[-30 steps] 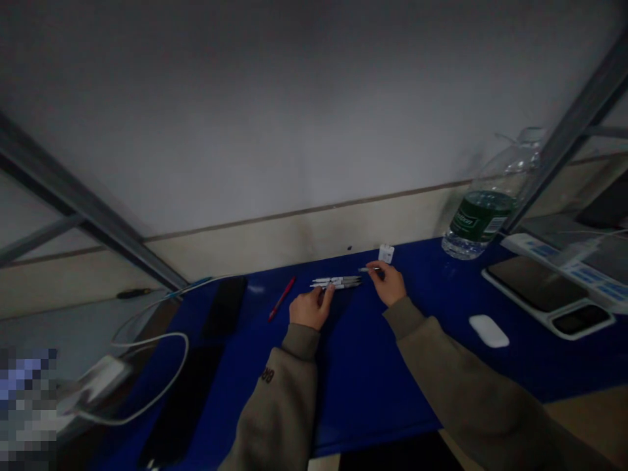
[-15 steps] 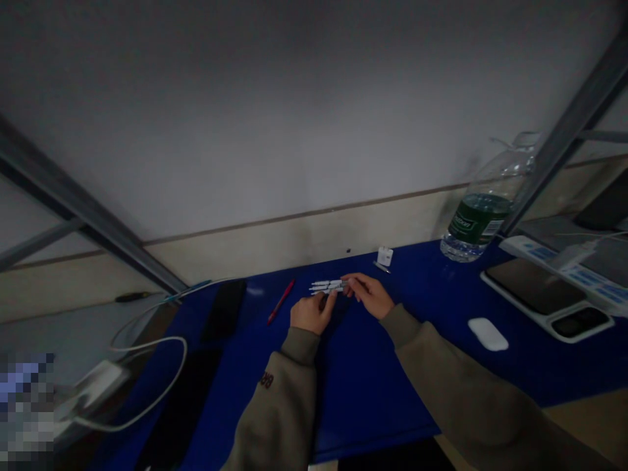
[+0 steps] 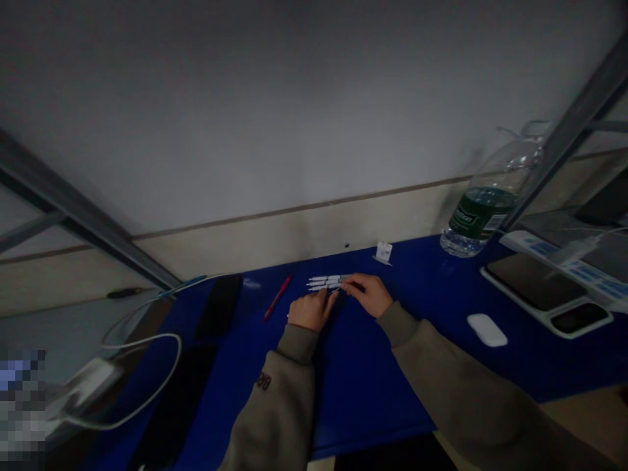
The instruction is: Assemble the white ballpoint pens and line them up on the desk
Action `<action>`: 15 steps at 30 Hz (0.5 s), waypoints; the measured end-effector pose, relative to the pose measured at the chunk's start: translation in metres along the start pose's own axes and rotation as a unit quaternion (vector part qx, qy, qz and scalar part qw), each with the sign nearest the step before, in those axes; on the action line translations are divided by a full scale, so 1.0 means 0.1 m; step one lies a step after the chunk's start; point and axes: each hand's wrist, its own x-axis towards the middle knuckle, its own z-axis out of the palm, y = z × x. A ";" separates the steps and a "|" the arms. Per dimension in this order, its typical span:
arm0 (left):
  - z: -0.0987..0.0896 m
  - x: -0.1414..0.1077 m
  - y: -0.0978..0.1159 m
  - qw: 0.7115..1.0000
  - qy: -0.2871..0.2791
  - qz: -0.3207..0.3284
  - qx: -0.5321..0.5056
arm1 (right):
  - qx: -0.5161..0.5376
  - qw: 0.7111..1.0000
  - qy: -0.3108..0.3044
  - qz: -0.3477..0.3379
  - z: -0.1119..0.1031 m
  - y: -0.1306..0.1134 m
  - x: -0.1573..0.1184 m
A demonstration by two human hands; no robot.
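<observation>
Several slim white pens [image 3: 321, 282] lie side by side on the blue tabletop [image 3: 373, 386]. My right hand [image 3: 370, 294] pinches at the right end of the lower pens, its fingertips partly covering them. Just below the row, my left hand [image 3: 308, 311] is closed with its thumb reaching toward the right hand. A pale tip shows at its left side and another by its thumb, so it seems to hold a white pen, mostly hidden. To the left lies a red pen [image 3: 278, 297], touched by neither hand.
A large water bottle [image 3: 475, 219] stands at the back right, near a scale [image 3: 540, 288] and a white rounded case [image 3: 487, 330]. A small white box [image 3: 383, 251] sits by the wall. At left are a black phone-like slab [image 3: 219, 305] and a white cable [image 3: 167, 379].
Both hands stay close together at the pens with small finger shifts. More of the pen row shows above my left hand, and a pale tip now shows at that hand's left side.
</observation>
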 end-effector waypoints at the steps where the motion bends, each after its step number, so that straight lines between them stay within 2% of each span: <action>1: 0.00 0.00 0.00 1.000 -0.004 0.004 -0.001 | 0.001 1.000 -0.002 -0.005 0.00 0.01 0.00; 8: 0.06 0.01 -0.04 0.999 -0.019 0.038 -0.015 | 0.040 0.998 -0.031 -0.032 0.05 0.06 -0.01; 15: 0.20 0.04 -0.11 0.994 0.016 0.091 -0.055 | 0.071 0.995 -0.061 0.046 0.12 0.14 -0.04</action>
